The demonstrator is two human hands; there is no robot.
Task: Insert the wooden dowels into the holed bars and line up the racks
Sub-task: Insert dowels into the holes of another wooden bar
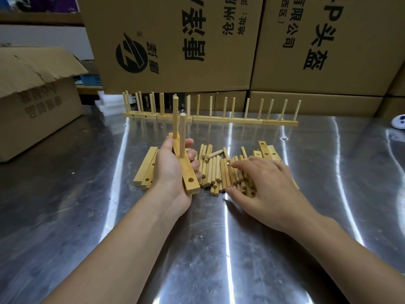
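My left hand [173, 170] grips a holed wooden bar [190, 183] lengthwise above the steel table. Two dowels [182, 132] stand upright in that bar, and one hole near its front end shows bare. My right hand [265, 181] lies over a pile of loose dowels [215, 170], fingers spread and bent down onto them; whether it holds one I cannot tell. More holed bars lie left of my left hand [145, 170] and behind my right hand [266, 150]. A row of finished racks [241, 121] with upright dowels stands end to end at the back.
Large printed cardboard boxes [175, 40] wall off the back of the steel table [197, 249]. An open torn carton [37, 95] sits at the left. White foam pieces [109, 104] lie behind the racks' left end. A white and blue object [398, 123] sits at the right edge.
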